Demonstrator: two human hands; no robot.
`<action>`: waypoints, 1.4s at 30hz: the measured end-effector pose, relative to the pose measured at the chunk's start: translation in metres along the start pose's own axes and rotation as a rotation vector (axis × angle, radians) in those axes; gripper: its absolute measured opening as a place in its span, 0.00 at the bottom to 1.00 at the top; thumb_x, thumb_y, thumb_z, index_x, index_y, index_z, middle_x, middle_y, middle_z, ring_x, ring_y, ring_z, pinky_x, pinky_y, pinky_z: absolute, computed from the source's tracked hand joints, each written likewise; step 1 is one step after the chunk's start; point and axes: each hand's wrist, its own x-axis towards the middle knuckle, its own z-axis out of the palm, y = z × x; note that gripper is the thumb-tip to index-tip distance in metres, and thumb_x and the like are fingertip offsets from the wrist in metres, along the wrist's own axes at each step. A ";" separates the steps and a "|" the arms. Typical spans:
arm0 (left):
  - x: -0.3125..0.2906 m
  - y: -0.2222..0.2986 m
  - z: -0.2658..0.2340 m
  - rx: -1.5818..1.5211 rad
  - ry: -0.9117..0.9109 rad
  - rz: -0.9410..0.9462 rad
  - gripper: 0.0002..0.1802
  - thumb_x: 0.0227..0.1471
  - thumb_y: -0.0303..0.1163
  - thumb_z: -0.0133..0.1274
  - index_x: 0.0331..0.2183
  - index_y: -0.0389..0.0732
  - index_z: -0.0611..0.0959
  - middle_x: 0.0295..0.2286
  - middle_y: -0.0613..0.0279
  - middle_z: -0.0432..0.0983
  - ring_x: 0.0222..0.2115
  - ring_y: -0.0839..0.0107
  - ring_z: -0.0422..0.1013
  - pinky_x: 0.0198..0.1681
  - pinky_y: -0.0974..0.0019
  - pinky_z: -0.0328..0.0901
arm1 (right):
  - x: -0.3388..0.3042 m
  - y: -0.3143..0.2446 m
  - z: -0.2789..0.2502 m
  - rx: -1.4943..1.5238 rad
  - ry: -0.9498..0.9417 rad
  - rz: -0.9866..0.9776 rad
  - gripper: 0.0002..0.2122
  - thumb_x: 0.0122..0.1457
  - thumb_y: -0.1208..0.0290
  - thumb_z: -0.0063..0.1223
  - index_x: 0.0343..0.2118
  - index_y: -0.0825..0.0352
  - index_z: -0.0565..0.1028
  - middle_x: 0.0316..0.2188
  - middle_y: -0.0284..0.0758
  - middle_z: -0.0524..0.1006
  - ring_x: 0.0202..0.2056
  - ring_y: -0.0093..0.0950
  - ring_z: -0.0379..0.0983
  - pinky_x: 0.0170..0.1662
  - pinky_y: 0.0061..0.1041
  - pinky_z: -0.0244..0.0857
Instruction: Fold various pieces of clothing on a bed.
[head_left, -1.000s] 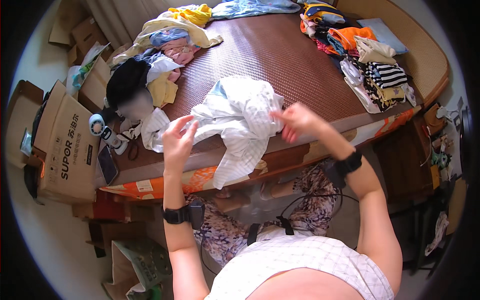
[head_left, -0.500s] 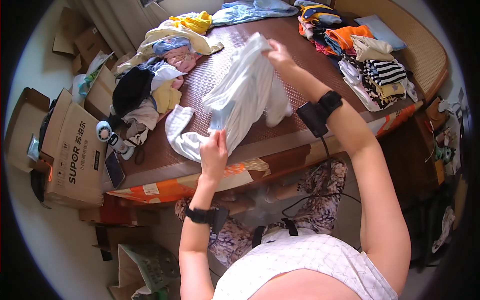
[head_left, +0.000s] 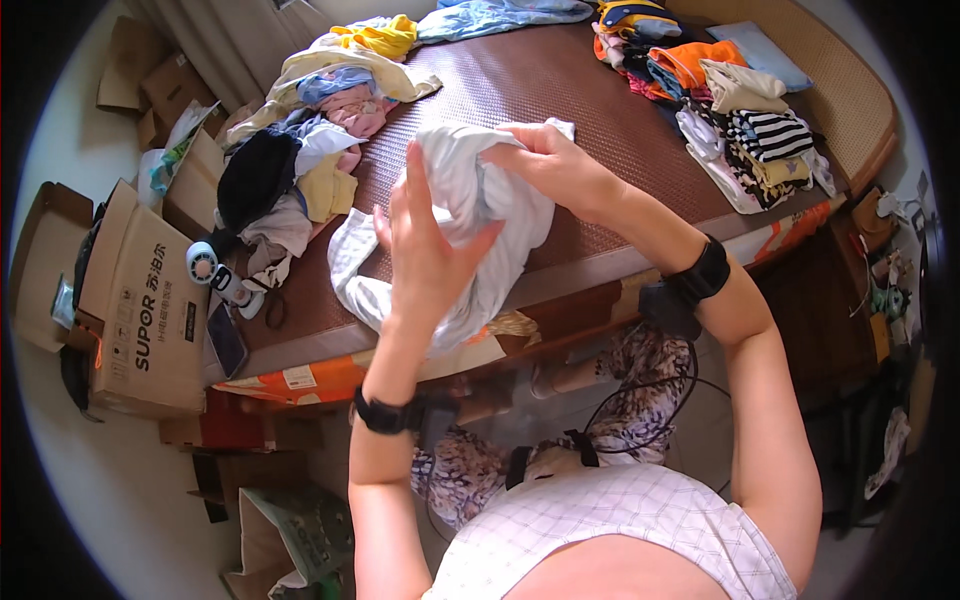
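Observation:
A white striped garment (head_left: pixel 515 225) is bunched up near the front edge of the brown mat, with part of it hanging over that edge. My right hand (head_left: pixel 562 172) pinches the cloth at its upper right. At the garment's left side my left hand (head_left: pixel 428 240) is open, its fingers spread and thumb apart, in front of the fabric. A sleeve-like end of the garment curls out on the mat to the left. The folds hide the garment's full shape.
A loose heap of clothes (head_left: pixel 300 165) lies on the left of the mat-covered bed (head_left: pixel 590 90); folded stacks (head_left: pixel 750 130) sit at right. A small handheld fan (head_left: pixel 215 270), a phone (head_left: pixel 228 340) and a cardboard box (head_left: pixel 145 300) are at the left edge.
My left hand has let go of the cloth, moved up and spread its fingers. My right hand has come down and nearer, and the garment has gone from stretched out to bunched.

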 end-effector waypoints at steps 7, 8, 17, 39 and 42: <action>0.015 -0.053 -0.014 -0.686 -0.505 -0.462 0.11 0.46 0.25 0.54 0.35 0.35 0.80 0.29 0.61 0.78 0.27 0.77 0.72 0.31 0.74 0.64 | -0.027 -0.011 -0.047 -0.704 -0.043 -0.051 0.17 0.43 0.64 0.64 0.34 0.68 0.75 0.24 0.36 0.77 0.29 0.26 0.74 0.35 0.26 0.66; 0.013 -0.057 -0.015 -0.930 -0.457 -0.552 0.11 0.46 0.24 0.54 0.36 0.35 0.79 0.30 0.63 0.78 0.29 0.78 0.71 0.34 0.75 0.64 | -0.030 -0.005 -0.049 -0.913 -0.019 -0.192 0.15 0.42 0.67 0.61 0.33 0.67 0.75 0.21 0.39 0.75 0.29 0.30 0.75 0.35 0.30 0.65; 0.010 -0.011 -0.013 -0.835 -0.692 -0.493 0.17 0.44 0.29 0.55 0.40 0.36 0.77 0.34 0.60 0.76 0.35 0.71 0.72 0.40 0.69 0.64 | -0.032 0.013 -0.039 0.410 -0.097 0.286 0.12 0.56 0.76 0.49 0.44 0.71 0.72 0.39 0.32 0.76 0.39 0.20 0.72 0.44 0.20 0.67; 0.003 -0.031 -0.017 -1.519 -0.504 -1.009 0.18 0.45 0.19 0.56 0.42 0.34 0.78 0.36 0.64 0.77 0.37 0.75 0.72 0.42 0.70 0.64 | -0.043 0.012 -0.042 0.017 -0.126 0.294 0.14 0.46 0.77 0.61 0.38 0.71 0.76 0.33 0.31 0.78 0.33 0.19 0.74 0.39 0.19 0.67; 0.000 -0.013 -0.018 -1.377 -0.602 -0.898 0.18 0.44 0.20 0.57 0.41 0.35 0.78 0.36 0.65 0.77 0.37 0.72 0.73 0.43 0.70 0.64 | -0.040 0.016 -0.045 0.283 -0.088 0.284 0.13 0.49 0.78 0.58 0.40 0.72 0.74 0.35 0.32 0.78 0.36 0.20 0.74 0.41 0.22 0.68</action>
